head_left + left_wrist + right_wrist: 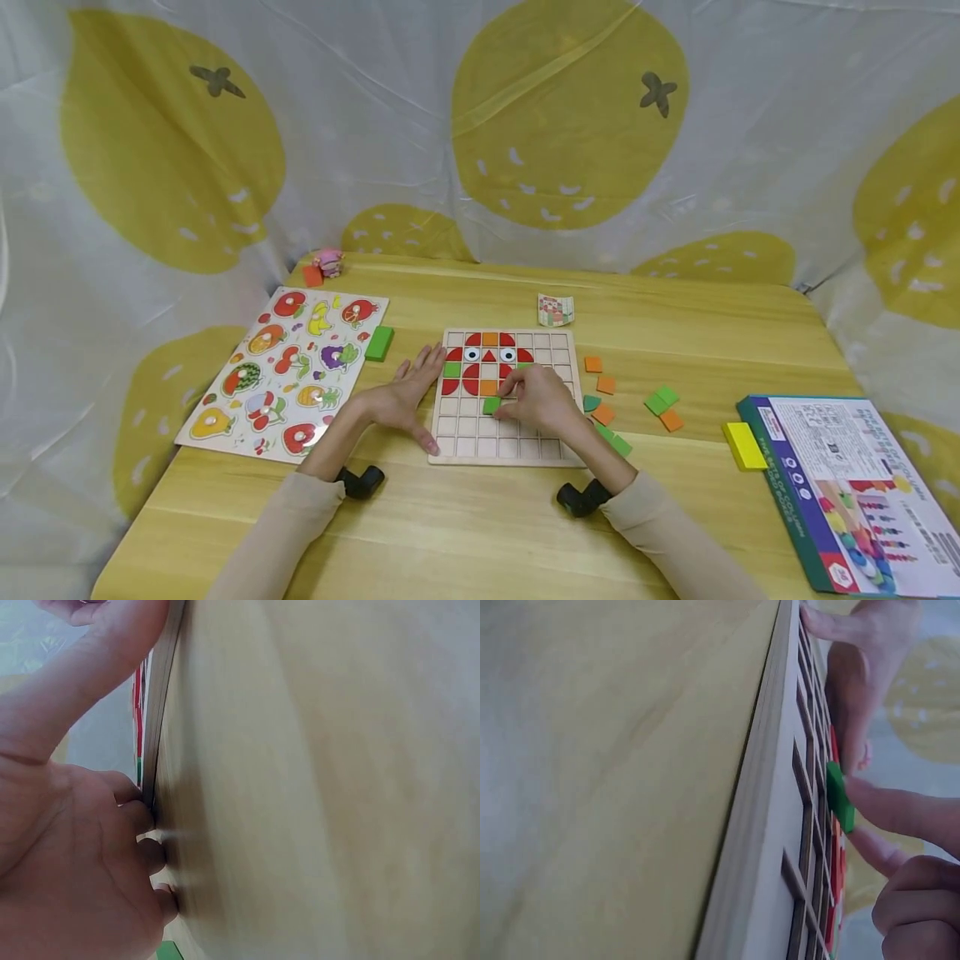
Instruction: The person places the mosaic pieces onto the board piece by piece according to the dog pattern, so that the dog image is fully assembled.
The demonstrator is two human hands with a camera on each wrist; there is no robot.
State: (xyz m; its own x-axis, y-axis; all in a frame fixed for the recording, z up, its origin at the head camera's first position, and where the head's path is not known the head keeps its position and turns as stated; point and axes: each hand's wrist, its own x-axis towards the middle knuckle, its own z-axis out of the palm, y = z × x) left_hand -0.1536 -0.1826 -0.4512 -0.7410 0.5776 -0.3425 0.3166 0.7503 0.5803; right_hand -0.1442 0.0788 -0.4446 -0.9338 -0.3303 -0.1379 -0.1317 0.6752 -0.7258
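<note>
A wooden grid board (465, 450) lies mid-table, its upper cells filled with red, orange and green tiles and two eye tiles (507, 355). Between thumb and finger my right hand (542, 402) pinches a green square tile (491, 406) at the board's middle, just below an orange tile (488, 388). In the right wrist view the green tile (840, 796) stands tilted over the grid cells. Spread along the board's left edge, my left hand (401, 400) rests with its thumb at the lower left corner; its fingers touch the table beside the board.
Loose orange tiles (606, 384) and green tiles (662, 400) lie right of the board. A small pattern card (556, 310) lies behind it. The fruit puzzle (300, 375) and a green block (379, 343) are left; a yellow block (745, 447) and a box (847, 492) stand right.
</note>
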